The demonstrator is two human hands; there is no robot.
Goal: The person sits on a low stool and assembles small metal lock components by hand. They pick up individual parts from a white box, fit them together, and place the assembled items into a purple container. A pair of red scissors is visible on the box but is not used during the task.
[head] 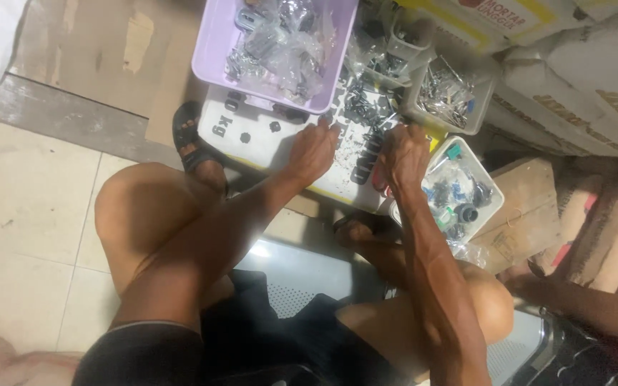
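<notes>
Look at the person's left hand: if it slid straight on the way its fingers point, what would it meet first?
Probably the lilac plastic tub of bagged metal parts: the left hand points up the white board towards the tub's near rim, though depth is unclear.

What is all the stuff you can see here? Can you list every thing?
Purple tub: one, top middle, full of clear bags of metal parts.
White tubs: three, right of it, holding small hardware.
White sack: one, flat under the hands, with black print.
Small parts: many, dark and silvery, loose on the sack.
Printed sacks: several, white and brown, stacked at right.
Cardboard: one brown piece, right of the tubs.
Sandal: one, black, on a foot by the sack.
Left hand: on the sack, among the parts.
Right hand: on the sack, beside a tub.
</notes>
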